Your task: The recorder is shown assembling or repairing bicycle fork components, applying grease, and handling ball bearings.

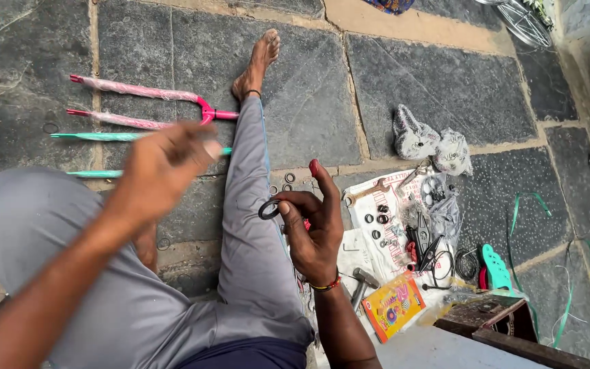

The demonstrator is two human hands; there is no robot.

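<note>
right hand (312, 232) pinches one black ring (268, 209); left hand (162, 167) blurred, grip unclear; two forks (138, 102) beyond.

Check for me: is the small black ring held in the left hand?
No, the small black ring is pinched by the right hand; the left hand is raised apart.

The right hand (312, 229) is pinching a small dark ring (268, 209) between thumb and forefinger, palm turned up above the grey-trousered leg (250, 225). The left hand (162, 167) is hanging raised and blurred over the knee, fingers curled, possibly holding something small. Beyond it a pink bicycle fork (145, 106) and a teal fork (104, 154) are lying on the stone floor (438, 82). To the right, a sheet of paper (384, 232) is carrying rings, pliers (421, 242) and a hammer (361, 281), beside an orange packet (392, 305).
</note>
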